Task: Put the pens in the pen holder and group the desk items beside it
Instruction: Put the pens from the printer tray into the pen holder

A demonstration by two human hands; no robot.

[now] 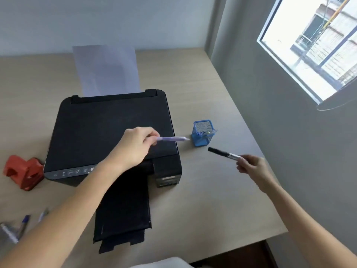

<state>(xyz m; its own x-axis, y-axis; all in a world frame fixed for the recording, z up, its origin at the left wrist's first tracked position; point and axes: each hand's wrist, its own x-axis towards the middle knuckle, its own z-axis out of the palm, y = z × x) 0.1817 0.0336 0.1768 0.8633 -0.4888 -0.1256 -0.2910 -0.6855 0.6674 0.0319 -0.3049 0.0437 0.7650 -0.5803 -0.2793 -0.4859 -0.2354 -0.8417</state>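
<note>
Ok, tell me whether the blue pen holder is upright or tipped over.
Upright. The blue pen holder stands on its base on the desk, open mouth up.

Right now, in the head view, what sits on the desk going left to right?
Loose pens → red hole punch → black printer → purple pen in the left hand → blue pen holder → black marker in the right hand.

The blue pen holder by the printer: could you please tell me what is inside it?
The blue pen holder holds at least one pale pen leaning over its right rim. Its mesh walls hide anything deeper.
</note>
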